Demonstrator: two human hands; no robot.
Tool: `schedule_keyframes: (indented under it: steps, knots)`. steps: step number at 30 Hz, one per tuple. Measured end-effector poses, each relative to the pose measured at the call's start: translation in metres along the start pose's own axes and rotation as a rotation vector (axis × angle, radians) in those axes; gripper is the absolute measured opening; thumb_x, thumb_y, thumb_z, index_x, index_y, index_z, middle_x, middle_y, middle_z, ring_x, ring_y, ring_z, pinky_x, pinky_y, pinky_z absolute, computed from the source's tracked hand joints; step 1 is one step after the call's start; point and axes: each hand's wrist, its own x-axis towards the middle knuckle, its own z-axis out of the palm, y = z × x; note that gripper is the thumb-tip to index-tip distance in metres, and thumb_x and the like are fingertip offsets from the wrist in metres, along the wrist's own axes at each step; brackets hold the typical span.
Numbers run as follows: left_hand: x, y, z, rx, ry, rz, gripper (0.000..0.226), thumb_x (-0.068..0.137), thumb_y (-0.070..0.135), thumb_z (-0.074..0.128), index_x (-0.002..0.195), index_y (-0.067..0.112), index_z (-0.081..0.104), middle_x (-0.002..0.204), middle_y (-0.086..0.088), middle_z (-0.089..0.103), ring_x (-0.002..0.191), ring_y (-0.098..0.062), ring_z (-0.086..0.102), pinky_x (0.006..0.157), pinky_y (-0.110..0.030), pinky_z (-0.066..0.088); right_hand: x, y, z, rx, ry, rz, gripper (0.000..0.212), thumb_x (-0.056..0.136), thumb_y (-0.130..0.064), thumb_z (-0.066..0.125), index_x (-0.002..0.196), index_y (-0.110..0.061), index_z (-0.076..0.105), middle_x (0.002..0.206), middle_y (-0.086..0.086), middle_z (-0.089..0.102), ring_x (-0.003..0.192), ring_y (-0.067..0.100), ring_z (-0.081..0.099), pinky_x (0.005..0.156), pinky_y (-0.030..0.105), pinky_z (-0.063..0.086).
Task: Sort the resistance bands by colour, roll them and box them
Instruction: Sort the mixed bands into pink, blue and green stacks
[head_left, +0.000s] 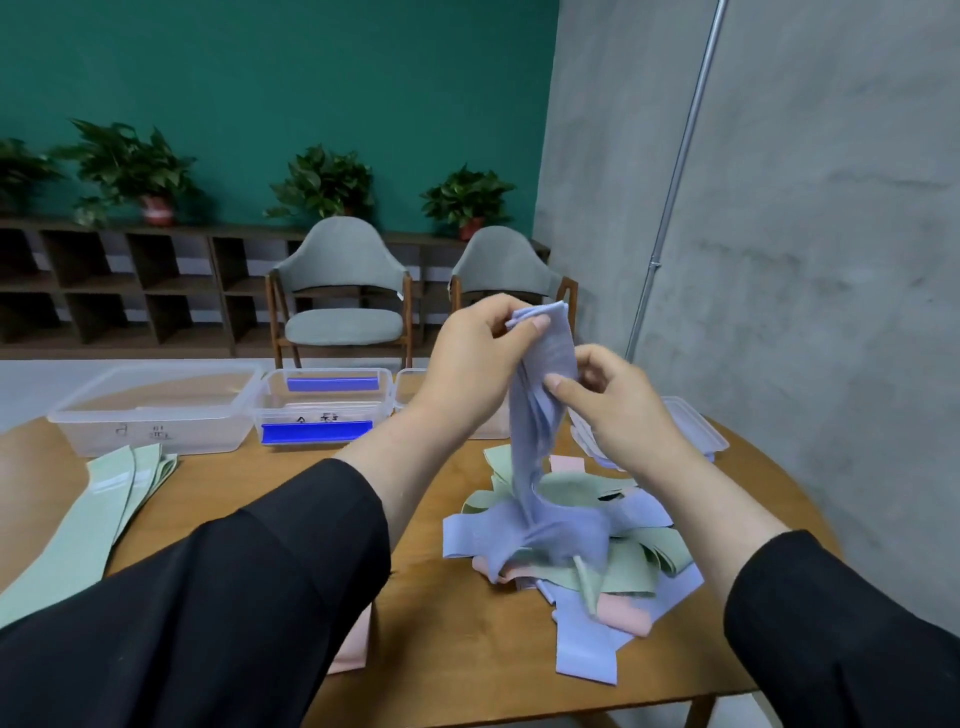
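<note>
Round wooden table (457, 670), green wall and two grey chairs (344, 291) behind.

- Left hand (467, 364): pinching top end of a blue band (540, 415), held up.
- Right hand (618, 410): thumb and fingers gripping same band lower down, approx. mid-length; its tail trails into the mixed pile (576, 551) at 5 o'clock.
- Pile: blue, green, pink bands tangled, unsorted.
- Green bands (104, 499), 9 o'clock: laid flat together, sorted, not rolled.
- Clear boxes (156, 410), 11–12 o'clock: no bands visible inside.

Status (est.): sorting partway; rolling and boxing not yet started.
</note>
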Motion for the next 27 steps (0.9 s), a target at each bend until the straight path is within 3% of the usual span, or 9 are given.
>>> schedule_keyframes:
  steps: [2,6,9,13,16,19,22,25,27]
  knots:
    - [0.005,0.004,-0.002,-0.007,0.008,0.023,0.015,0.099,0.025,0.063,0.093,0.013,0.071,0.087,-0.006,0.070,0.076,-0.004,0.053,0.068,-0.023,0.043,0.002,-0.002,0.000,-0.023,0.018,-0.005,0.007,0.097,-0.017,0.065,0.091,-0.016,0.066,0.077,-0.016,0.069,0.073,0.002,0.060,0.071,0.023,0.044]
    - [0.010,0.007,-0.005,-0.126,0.047,-0.007,0.023,0.102,0.028,0.058,0.088,0.010,0.060,0.082,-0.001,0.061,0.076,-0.009,0.052,0.070,-0.029,0.043,0.006,-0.010,0.007,0.068,0.100,-0.032,0.013,0.100,-0.023,0.062,0.092,-0.013,0.065,0.079,-0.007,0.067,0.073,0.007,0.059,0.068,0.025,0.046]
    - [0.009,0.006,-0.006,-0.289,0.078,-0.040,0.022,0.104,0.028,0.053,0.104,0.008,0.062,0.101,-0.004,0.075,0.100,-0.017,0.071,0.086,-0.042,0.056,0.005,-0.011,0.023,-0.010,0.082,-0.071,0.022,0.103,-0.026,0.055,0.092,-0.009,0.061,0.072,-0.009,0.057,0.066,0.006,0.047,0.061,0.023,0.038]
    - [0.006,0.014,-0.013,-0.536,0.137,-0.139,0.022,0.108,0.025,0.046,0.117,0.010,0.059,0.110,-0.008,0.076,0.101,-0.023,0.074,0.078,-0.034,0.059,-0.007,-0.009,0.046,-0.018,0.006,-0.058,0.031,0.106,-0.031,0.047,0.087,-0.008,0.053,0.071,-0.005,0.043,0.065,0.009,0.035,0.057,0.025,0.030]
    - [0.007,0.020,-0.024,-0.717,0.146,-0.253,0.023,0.108,0.031,0.045,0.121,0.015,0.054,0.106,-0.008,0.077,0.095,-0.025,0.075,0.074,-0.035,0.059,-0.019,-0.011,0.063,0.020,-0.062,-0.023,0.030,0.107,-0.034,0.044,0.094,-0.009,0.053,0.077,0.001,0.047,0.068,0.013,0.040,0.064,0.030,0.036]
    - [0.010,0.025,-0.040,-0.806,0.151,-0.322,0.027,0.106,0.033,0.051,0.124,0.014,0.056,0.098,-0.008,0.074,0.088,-0.023,0.075,0.071,-0.036,0.057,-0.021,-0.012,0.076,-0.004,-0.042,-0.015,0.023,0.106,-0.032,0.045,0.099,-0.014,0.056,0.097,0.005,0.057,0.076,0.014,0.053,0.072,0.032,0.046]
    - [0.012,0.026,-0.060,-0.752,0.131,-0.285,0.026,0.107,0.032,0.049,0.122,0.011,0.057,0.098,-0.010,0.070,0.087,-0.025,0.074,0.075,-0.041,0.058,-0.021,-0.019,0.083,0.032,-0.005,0.001,0.026,0.106,-0.029,0.048,0.084,-0.017,0.056,0.080,-0.009,0.055,0.063,0.004,0.049,0.064,0.022,0.046]
    - [0.012,0.026,-0.080,-0.706,0.133,-0.237,0.022,0.108,0.028,0.047,0.114,0.009,0.057,0.094,-0.011,0.067,0.087,-0.027,0.071,0.078,-0.043,0.057,-0.026,-0.030,0.091,0.053,-0.040,0.048,0.045,0.106,-0.033,0.046,0.063,-0.021,0.043,0.049,-0.017,0.042,0.047,0.001,0.037,0.050,0.013,0.030]
    - [0.011,0.025,-0.091,-0.634,0.133,-0.183,0.019,0.109,0.027,0.045,0.111,0.012,0.057,0.092,-0.010,0.070,0.089,-0.028,0.072,0.079,-0.043,0.056,-0.030,-0.035,0.098,0.043,-0.045,0.039,0.045,0.104,-0.033,0.048,0.062,-0.020,0.045,0.049,-0.016,0.044,0.047,0.001,0.040,0.048,0.012,0.030]
